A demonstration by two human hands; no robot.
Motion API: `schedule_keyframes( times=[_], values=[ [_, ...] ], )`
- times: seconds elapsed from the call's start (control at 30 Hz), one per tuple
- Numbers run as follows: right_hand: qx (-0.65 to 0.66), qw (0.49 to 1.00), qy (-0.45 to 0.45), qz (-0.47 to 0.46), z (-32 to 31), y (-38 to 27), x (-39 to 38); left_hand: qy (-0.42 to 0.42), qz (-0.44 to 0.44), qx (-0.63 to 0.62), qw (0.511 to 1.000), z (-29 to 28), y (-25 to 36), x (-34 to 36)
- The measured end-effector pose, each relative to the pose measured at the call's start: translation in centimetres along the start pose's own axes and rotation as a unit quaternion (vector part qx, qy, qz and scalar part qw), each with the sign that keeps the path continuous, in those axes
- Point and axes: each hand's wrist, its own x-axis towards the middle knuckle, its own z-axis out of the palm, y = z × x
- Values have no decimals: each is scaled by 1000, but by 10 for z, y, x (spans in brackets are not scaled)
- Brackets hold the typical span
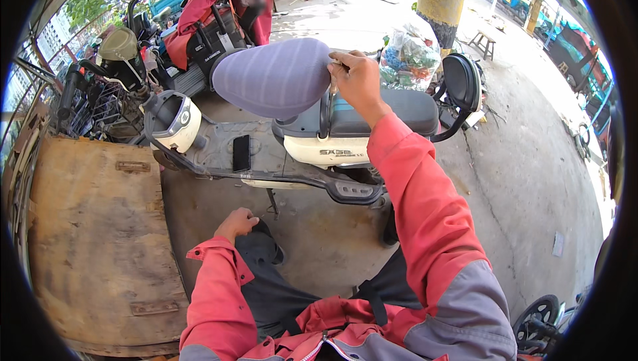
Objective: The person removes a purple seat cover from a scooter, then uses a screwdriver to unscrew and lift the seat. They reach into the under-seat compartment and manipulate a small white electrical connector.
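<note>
My right hand (349,75) has its fingers closed at the rounded end of a lavender, fabric-covered seat (266,77); a small metallic thing hangs at my fingers, too small to name. The seat stands on a cream-and-grey scooter (322,150) crosswise before me, beside a grey rear seat (405,112) and a black padded backrest (460,81). A black phone (241,153) lies on the footboard. My left hand (239,223) is low near my left knee, below the footboard, fingers curled; anything inside them is hidden.
A wooden board (100,215) is on the left. Parked vehicles with a red cover (183,45) stand behind. A striped column (440,5), a plastic bag (407,55) and a small stool (484,42) are beyond the scooter. A wheel (535,321) is at lower right.
</note>
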Motion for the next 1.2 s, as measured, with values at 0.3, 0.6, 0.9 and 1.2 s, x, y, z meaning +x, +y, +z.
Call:
schedule_keyframes(
  times=[0.3, 0.6, 0.9, 1.2],
  values=[
    [105, 994, -7, 36, 2, -7, -7, -3, 17, 25, 1000, -1, 10, -1],
    [215, 970, -4, 111, 11, -4, -1, -1, 6, 13, 1000, 0, -7, 3],
    [286, 943, 43, 166, 28, 1, -3, -4, 18, 13, 1000, 1, -3, 5],
    [268, 936, 110, 200, 44, 10, 8, -3, 0, 19, 1000, -2, -6, -1]
  ],
)
